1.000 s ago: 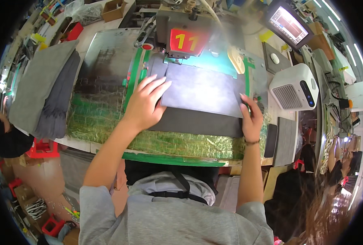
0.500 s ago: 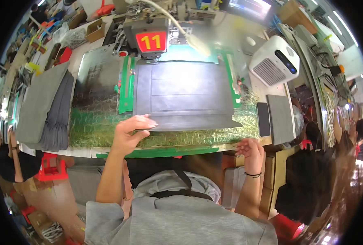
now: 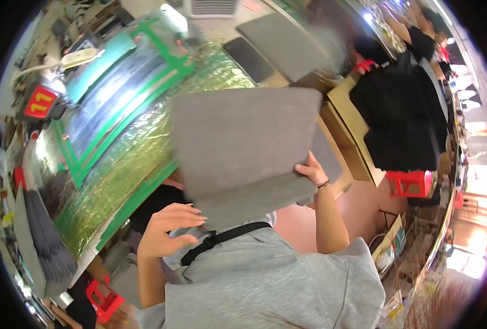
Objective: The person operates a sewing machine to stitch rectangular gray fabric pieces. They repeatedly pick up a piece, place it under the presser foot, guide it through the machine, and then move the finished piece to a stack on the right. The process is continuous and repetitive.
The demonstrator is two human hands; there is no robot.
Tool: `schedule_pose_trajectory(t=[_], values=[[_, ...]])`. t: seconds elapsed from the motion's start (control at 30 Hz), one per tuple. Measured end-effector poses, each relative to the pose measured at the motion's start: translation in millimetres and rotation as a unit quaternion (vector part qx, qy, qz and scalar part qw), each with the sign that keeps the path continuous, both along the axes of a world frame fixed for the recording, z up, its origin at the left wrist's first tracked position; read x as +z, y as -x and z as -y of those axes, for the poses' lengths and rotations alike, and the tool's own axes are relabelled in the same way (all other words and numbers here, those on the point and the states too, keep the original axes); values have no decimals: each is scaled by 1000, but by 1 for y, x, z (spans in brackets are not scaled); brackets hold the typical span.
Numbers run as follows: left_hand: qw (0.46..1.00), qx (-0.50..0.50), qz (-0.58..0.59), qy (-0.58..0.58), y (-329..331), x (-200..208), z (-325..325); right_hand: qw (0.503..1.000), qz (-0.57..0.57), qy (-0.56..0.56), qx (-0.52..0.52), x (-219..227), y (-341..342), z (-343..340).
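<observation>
A large grey sheet (image 3: pixel 243 145), matte like leather or fabric, is up in front of my body, off the table. My right hand (image 3: pixel 312 171) grips its right side, thumb on top and the other fingers hidden underneath. The sheet's lower part is bent along a crease. At its lower left corner my left hand (image 3: pixel 169 230) hovers with thumb and fingers apart, holding nothing that I can see. To the left, the machine bed with its green-taped frame (image 3: pixel 125 118) shows a shiny surface with no grey sheet on it.
The machine head with a red number plate (image 3: pixel 40 102) stands far left, near a white lamp (image 3: pixel 79 57). A grey sheet stack (image 3: pixel 46 247) lies left. A phone (image 3: pixel 249 59) and grey board (image 3: pixel 290 46) lie at the back. Cartons (image 3: pixel 353 140) and a red stool (image 3: pixel 409 183) are right.
My body has turned right, away from the machine. The grey sheet has left the machine bed and is now in my right hand, which was empty beside the table edge.
</observation>
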State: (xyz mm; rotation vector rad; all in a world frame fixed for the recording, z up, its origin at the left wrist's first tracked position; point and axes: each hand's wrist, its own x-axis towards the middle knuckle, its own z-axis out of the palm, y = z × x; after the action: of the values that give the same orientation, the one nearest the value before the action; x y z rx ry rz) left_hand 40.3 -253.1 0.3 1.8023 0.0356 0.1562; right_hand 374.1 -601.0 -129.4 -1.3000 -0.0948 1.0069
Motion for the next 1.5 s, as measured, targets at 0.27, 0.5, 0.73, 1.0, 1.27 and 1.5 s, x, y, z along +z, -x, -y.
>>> schedule_pose_trajectory(t=[0.27,0.5,0.73,1.0,1.27,1.5], values=[[994,-20,-82,-75,-27,-4,3,855,-139,287,-408,-187,45,292],[986,26,-124,-105,-20,-3,11,769,-92,493,-397,-190,32,211],[986,58,-124,-94,-17,-5,6,663,-29,720,-202,-215,-12,225],[934,266,-105,-213,36,48,-37,793,452,303,-276,-91,-85,-26],[351,538,-288,-710,327,136,-183,585,781,218,-30,95,-74,-202],[421,467,-491,-603,372,167,-154,650,731,197,-70,67,-80,-207]])
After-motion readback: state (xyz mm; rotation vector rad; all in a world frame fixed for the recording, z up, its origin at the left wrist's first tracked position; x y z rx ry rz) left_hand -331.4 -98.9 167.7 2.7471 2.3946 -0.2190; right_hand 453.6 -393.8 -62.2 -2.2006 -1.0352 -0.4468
